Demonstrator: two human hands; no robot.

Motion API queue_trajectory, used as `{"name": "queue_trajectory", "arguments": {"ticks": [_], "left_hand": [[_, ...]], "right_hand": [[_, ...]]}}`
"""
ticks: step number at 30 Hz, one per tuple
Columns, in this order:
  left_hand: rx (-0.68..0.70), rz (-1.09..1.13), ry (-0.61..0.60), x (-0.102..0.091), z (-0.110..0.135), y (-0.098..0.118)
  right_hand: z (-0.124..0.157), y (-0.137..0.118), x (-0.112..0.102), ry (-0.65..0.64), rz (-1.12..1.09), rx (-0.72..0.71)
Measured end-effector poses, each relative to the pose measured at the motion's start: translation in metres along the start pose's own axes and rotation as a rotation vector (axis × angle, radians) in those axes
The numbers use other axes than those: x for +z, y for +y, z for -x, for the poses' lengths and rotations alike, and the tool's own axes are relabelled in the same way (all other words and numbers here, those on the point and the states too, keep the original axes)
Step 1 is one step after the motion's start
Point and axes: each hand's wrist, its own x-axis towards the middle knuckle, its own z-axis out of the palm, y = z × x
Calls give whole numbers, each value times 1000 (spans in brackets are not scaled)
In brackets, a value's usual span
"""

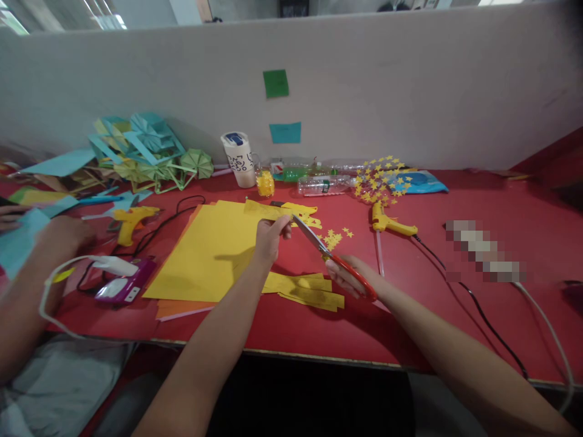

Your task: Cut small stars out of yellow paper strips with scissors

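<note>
Because the blades of the red-handled scissors (326, 251) point directly at the fingertips of the left hand (268, 240), the principal hazard is a nicked thumb or finger, caused by closing the blades before the fingers are clear. A second fault is a ragged cut: the yellow strip (264, 210) is thin, has one end free, and could bend or slip between the blades if held slackly. A third is loss of small parts, since a sleeve or wrist sweeping across the red table (282, 334) could scatter the loose paper stars (334, 238) just beyond the blades. Pose: the left forearm reaches forward from the near edge, wrist raised above the yellow sheets (200, 249), with thumb and fingers pinching the strip, which extends leftward over the sheets' far edge. The right forearm enters from the lower right, and its hand (348, 276) is wrapped about the scissor handles, blades aimed up and to the left. Whether the blades are fully together cannot be told. Cut yellow strips (314, 294) lie on the table nearer the body, between the two forearms.
</note>
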Motion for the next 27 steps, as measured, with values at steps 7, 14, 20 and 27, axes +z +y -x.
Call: {"name": "queue_trajectory", "arguments": {"ticks": [7,14,20,27], "left_hand": [[-2,-14,9,0,0,2],[-6,10,9,-1,-1,1],[-21,24,28,-1,-1,1],[-19,8,24,-1,3,-4]], "right_hand": [[-2,-1,-1,-8,-18,37],[-1,0,-3,3,6,20],[-1,-2,-2,-15,-38,20],[-3,5,-1,-25,1,-7]]}}
